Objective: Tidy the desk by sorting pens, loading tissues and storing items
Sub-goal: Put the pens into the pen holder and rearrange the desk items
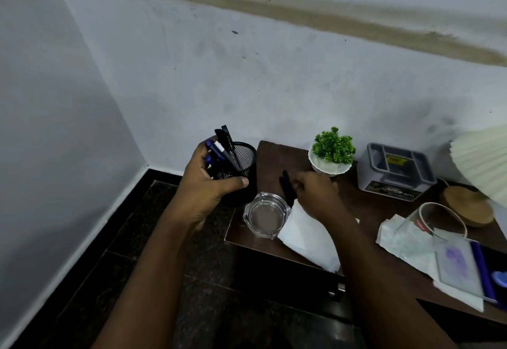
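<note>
The left hand (204, 184) is wrapping around a black wire-mesh pen cup (244, 160), thumb pressing across its front wall and fingers curling round the far side. The hand is holding the cup up and to the left of the clear glass ashtray (266, 215), out past the edge of the dark brown wooden desk (274, 156). Several blue and black pens (223, 147) are standing slanted in the cup, their caps sticking out above its rim. The left forearm is reaching up from the lower left, wrist bending slightly inward.

The right hand (315, 192) is lying knuckles-up just right of the ashtray, its fingers curling down and pinching a loose black pen (286, 184) that is lying on the desk directly behind the ashtray. Whether the pen is lifting off the wood is unclear. The right forearm is crossing over a crumpled white tissue (301, 234), which is touching the ashtray's right side. A small green plant in a white pot (333, 151) is standing farther behind and right of the ashtray.
</note>
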A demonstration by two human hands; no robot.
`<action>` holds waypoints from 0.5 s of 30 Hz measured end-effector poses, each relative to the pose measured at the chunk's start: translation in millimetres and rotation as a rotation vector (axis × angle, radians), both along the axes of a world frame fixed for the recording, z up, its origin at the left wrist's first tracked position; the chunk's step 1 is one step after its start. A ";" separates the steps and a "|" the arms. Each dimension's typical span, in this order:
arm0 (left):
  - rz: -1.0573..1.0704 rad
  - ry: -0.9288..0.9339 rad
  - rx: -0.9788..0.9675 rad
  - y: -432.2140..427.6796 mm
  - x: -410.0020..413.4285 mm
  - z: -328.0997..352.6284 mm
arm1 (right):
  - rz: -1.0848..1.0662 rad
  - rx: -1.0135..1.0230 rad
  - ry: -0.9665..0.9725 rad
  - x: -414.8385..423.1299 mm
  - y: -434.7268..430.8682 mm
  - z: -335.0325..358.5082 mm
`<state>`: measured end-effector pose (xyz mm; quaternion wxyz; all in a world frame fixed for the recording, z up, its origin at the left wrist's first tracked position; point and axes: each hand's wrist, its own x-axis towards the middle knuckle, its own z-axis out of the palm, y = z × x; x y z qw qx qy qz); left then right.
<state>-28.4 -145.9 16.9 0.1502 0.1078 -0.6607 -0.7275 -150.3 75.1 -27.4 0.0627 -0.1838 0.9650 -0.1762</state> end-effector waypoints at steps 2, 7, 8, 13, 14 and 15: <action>-0.001 -0.003 -0.003 0.1 -0.7 -0.6 | 0.031 -0.101 -0.054 -1.4 -0.9 -1.1; -0.021 -0.008 -0.006 3.7 -2.5 0.0 | 0.073 0.019 -0.223 -2.6 15.2 -1.8; -0.019 -0.008 -0.004 4.7 -2.9 0.3 | 0.072 0.036 -0.227 -4.0 21.7 0.0; -0.023 0.007 0.007 12.2 -6.6 3.0 | 0.129 0.202 -0.234 3.3 47.2 19.9; -0.024 0.006 0.009 14.3 -7.3 3.8 | 0.155 0.281 -0.256 9.3 49.6 19.1; -0.022 0.004 0.010 16.1 -7.8 4.9 | 0.179 0.343 -0.268 15.8 50.7 16.3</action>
